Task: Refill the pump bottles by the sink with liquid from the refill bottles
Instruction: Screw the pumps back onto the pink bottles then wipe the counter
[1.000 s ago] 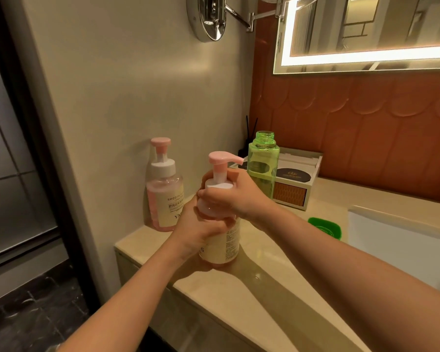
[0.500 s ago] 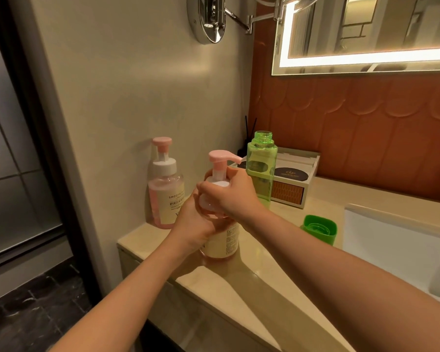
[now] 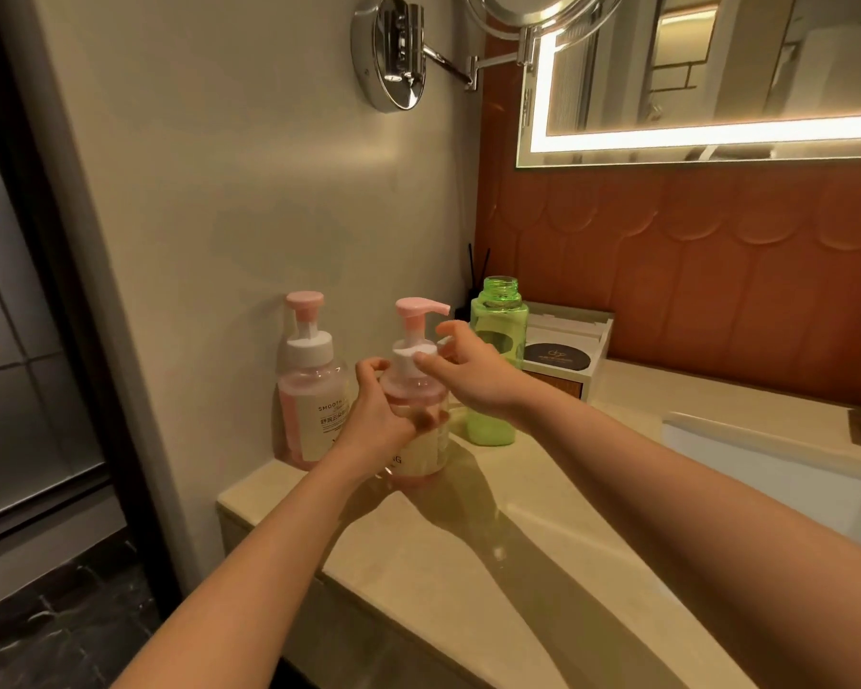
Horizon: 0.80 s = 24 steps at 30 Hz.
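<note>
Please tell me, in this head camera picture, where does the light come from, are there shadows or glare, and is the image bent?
Head view: the lit mirror border is the bright source, overexposed to a white band; both forearms throw dark shadows on the glossy counter; straight edges curve toward the frame borders, a wide-angle effect; the right hand looks slightly soft.

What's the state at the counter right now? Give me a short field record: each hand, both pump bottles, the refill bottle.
left hand: wrapped around the body of the near pump bottle
right hand: open, fingertips at the white collar, not gripping
near pump bottle: upright on the counter, pump head on, nozzle pointing right
far pump bottle: upright against the wall, pump on, untouched
green refill bottle: upright behind the right hand, cap off, mouth open
box: behind the green bottle
</note>
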Tool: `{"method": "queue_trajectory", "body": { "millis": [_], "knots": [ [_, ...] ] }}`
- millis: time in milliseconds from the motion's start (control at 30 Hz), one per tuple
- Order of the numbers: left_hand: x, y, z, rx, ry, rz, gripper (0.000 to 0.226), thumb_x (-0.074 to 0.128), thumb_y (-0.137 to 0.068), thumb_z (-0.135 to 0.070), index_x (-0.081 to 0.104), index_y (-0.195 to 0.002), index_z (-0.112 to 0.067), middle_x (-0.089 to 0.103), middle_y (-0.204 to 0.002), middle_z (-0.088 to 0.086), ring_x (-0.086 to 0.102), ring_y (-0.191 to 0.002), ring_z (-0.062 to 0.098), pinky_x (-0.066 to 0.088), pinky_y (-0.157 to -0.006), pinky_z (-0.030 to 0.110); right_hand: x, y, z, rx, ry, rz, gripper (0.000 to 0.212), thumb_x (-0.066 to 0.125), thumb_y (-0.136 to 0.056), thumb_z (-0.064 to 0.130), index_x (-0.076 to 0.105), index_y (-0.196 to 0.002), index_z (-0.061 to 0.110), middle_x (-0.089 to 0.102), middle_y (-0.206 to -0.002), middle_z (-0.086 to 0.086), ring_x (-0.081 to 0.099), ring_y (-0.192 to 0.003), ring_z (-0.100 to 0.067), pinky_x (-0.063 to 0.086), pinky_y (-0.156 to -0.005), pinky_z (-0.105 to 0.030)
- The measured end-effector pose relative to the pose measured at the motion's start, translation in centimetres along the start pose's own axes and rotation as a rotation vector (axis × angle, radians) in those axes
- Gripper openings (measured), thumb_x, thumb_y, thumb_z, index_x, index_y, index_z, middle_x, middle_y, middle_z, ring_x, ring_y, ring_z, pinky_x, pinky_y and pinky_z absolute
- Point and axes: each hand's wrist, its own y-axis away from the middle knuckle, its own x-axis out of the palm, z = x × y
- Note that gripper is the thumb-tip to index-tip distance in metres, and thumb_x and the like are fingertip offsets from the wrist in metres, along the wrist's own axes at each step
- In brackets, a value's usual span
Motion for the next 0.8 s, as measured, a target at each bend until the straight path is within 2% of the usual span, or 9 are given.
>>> {"method": "queue_trajectory", "body": {
  "millis": [100, 200, 333, 400, 467, 533, 633, 700, 800],
  "knots": [
    [0.7, -0.2, -0.5, 0.012, -0.040, -0.066, 0.070, 0.075, -0.075, -0.028, 0.017, -0.113, -0.029, 0.047, -0.113, -0.009, 0.052, -0.100, 0.011, 0.042, -0.079, 0.027, -2.0, 1.0, -1.1, -0.049, 0.030, -0.109, 0.038, 0.052, -0.093, 0.027, 0.050, -0.126, 0.007, 0.058, -0.119, -0.008, 0.053, -0.100, -0.016, 0.043, -0.083, -0.028],
    [1.3, -0.5, -1.2, -0.010, -0.044, -0.060, 0.067, 0.070, -0.080, -0.026, 0.015, -0.118, -0.025, 0.041, -0.129, 0.002, 0.046, -0.114, 0.020, 0.042, -0.084, 0.029, -4.2, 2.0, -2.7, -0.078, 0.157, -0.167, 0.023, 0.052, -0.092, 0.021, 0.063, -0.108, 0.009, 0.064, -0.107, -0.006, 0.056, -0.092, -0.016, 0.046, -0.079, -0.031],
    [1.6, -1.1, -2.0, -0.100, -0.139, -0.097, 0.075, 0.065, -0.084, -0.025, 0.013, -0.136, -0.013, 0.029, -0.139, 0.010, 0.036, -0.127, 0.028, 0.034, -0.106, 0.047, -6.7, 3.5, -4.8, -0.024, 0.260, -0.138, 0.020, 0.053, -0.091, 0.020, 0.067, -0.102, 0.011, 0.065, -0.100, -0.003, 0.058, -0.090, -0.016, 0.049, -0.081, -0.034],
    [1.8, -1.4, -2.4, -0.137, -0.239, -0.141, 0.076, 0.065, -0.084, -0.028, 0.015, -0.139, -0.011, 0.026, -0.138, 0.012, 0.031, -0.129, 0.031, 0.031, -0.107, 0.047, -7.6, 4.0, -5.9, 0.011, 0.316, -0.090, 0.017, 0.055, -0.090, 0.020, 0.066, -0.099, 0.012, 0.064, -0.101, -0.003, 0.058, -0.093, -0.017, 0.050, -0.083, -0.034],
    [2.0, -1.5, -3.0, -0.189, -0.268, -0.175, 0.077, 0.066, -0.083, -0.031, 0.017, -0.139, -0.010, 0.025, -0.137, 0.014, 0.031, -0.127, 0.034, 0.031, -0.104, 0.046, -8.3, 4.5, -6.9, 0.062, 0.339, -0.049, 0.014, 0.057, -0.090, 0.022, 0.063, -0.101, 0.015, 0.063, -0.105, -0.003, 0.057, -0.093, -0.016, 0.048, -0.080, -0.029],
    [2.2, -1.5, -3.6, -0.245, -0.209, -0.217, 0.080, 0.069, -0.080, -0.031, 0.018, -0.138, -0.009, 0.024, -0.138, 0.015, 0.032, -0.127, 0.035, 0.034, -0.103, 0.048, -9.0, 4.9, -7.8, 0.117, 0.353, -0.018, 0.020, 0.060, -0.089, 0.025, 0.060, -0.106, 0.016, 0.062, -0.110, -0.004, 0.056, -0.094, -0.016, 0.047, -0.078, -0.026],
    [2.9, -0.9, -4.3, -0.231, -0.165, -0.308, 0.090, 0.072, -0.079, -0.022, 0.011, -0.143, -0.006, 0.021, -0.144, 0.016, 0.028, -0.132, 0.035, 0.031, -0.107, 0.048, -9.7, 5.3, -9.0, 0.221, 0.362, 0.069, 0.043, 0.064, -0.085, 0.030, 0.051, -0.124, 0.017, 0.053, -0.128, -0.005, 0.050, -0.110, -0.017, 0.043, -0.083, -0.024],
    [3.7, 0.2, -4.9, -0.167, -0.185, -0.359, 0.091, 0.071, -0.080, -0.019, 0.008, -0.144, -0.004, 0.016, -0.148, 0.016, 0.023, -0.136, 0.032, 0.026, -0.110, 0.043, -10.1, 5.6, -9.8, 0.284, 0.376, 0.122, 0.055, 0.066, -0.083, 0.035, 0.044, -0.131, 0.019, 0.046, -0.136, -0.004, 0.045, -0.119, -0.019, 0.042, -0.088, -0.026],
    [5.1, 2.4, -5.4, 0.038, -0.238, -0.429, 0.078, 0.070, -0.081, -0.018, 0.020, -0.140, -0.009, 0.021, -0.143, 0.011, 0.026, -0.131, 0.025, 0.028, -0.108, 0.038, -10.1, 6.0, -10.8, 0.336, 0.414, 0.161, 0.066, 0.069, -0.079, 0.042, 0.039, -0.135, 0.024, 0.042, -0.139, -0.004, 0.043, -0.121, -0.020, 0.044, -0.093, -0.029]
  ]
}}
